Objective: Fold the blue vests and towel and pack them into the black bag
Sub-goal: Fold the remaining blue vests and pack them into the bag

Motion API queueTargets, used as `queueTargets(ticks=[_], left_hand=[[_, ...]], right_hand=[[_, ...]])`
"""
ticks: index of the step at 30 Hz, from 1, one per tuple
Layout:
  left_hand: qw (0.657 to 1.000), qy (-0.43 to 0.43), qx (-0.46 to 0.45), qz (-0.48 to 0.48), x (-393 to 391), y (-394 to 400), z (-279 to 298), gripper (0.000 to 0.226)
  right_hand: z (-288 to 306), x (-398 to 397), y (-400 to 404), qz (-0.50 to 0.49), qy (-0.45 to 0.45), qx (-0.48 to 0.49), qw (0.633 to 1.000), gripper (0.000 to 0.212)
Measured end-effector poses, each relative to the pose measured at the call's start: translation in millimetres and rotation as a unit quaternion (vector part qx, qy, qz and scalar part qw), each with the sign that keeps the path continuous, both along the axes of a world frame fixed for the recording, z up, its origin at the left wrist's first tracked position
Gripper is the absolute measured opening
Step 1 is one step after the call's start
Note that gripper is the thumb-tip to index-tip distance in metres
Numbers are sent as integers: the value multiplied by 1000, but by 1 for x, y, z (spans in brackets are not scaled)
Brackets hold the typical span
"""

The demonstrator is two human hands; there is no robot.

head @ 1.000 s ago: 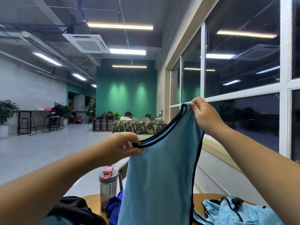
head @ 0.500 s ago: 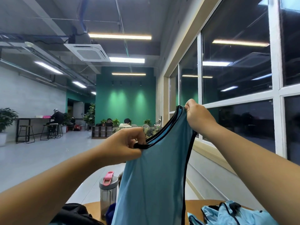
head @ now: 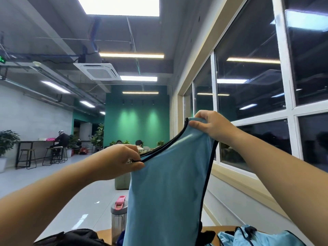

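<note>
A light blue vest (head: 166, 189) with black trim hangs in the air in front of me, held up by both hands. My left hand (head: 119, 160) pinches its lower shoulder strap at the black edge. Higher and to the right, my right hand (head: 211, 126) grips the other shoulder. The black bag (head: 71, 238) lies at the bottom left on the wooden table (head: 218, 229). A second blue vest (head: 257, 237) lies crumpled at the bottom right. A dark blue cloth (head: 120, 238) peeks out behind the hanging vest, mostly hidden.
A clear water bottle (head: 118, 219) with a grey lid and pink latch stands on the table behind the vest. Large windows run along the right. People sit at tables far off in the room.
The view has tilted upward, so the table and its things sit lower in the frame. Both hands keep their hold on the vest, with the right hand raised a little higher.
</note>
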State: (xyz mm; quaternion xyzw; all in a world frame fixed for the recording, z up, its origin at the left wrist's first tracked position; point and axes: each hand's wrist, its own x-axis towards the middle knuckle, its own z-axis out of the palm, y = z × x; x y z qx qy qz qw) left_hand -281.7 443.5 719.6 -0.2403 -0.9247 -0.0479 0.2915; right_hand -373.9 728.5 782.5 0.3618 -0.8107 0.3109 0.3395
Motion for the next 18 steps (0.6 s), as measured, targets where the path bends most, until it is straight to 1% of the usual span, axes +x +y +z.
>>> queueTargets(ticks=[3, 5, 8, 10, 11, 12, 14, 15, 18], left_hand=[[999, 20, -5, -27, 10, 1, -2, 72], [999, 27, -14, -34, 18, 4, -5, 80], [998, 41, -13, -42, 33, 11, -7, 83], [998, 46, -12, -50, 45, 14, -3, 77], [997, 50, -12, -53, 50, 16, -1, 71], [997, 53, -11, -50, 55, 18, 1, 59], [999, 43, 0, -23, 61, 22, 2, 26], [999, 36, 4, -12, 64, 25, 0, 15], [999, 19, 32, -6, 74, 30, -6, 15]], right_hand=[[1, 14, 2, -3, -13, 11, 1000, 18], [0, 24, 2, -21, -23, 26, 999, 20], [-1, 39, 2, -55, -18, 41, 997, 18], [2, 51, 2, -77, -4, 41, 996, 15], [4, 56, 2, -87, 7, 40, 995, 14], [6, 61, 3, -98, 22, 39, 994, 14], [6, 69, 3, -121, 52, 38, 991, 14], [5, 72, 4, -131, 59, 36, 989, 15], [-1, 80, 5, -131, 61, 25, 989, 15]])
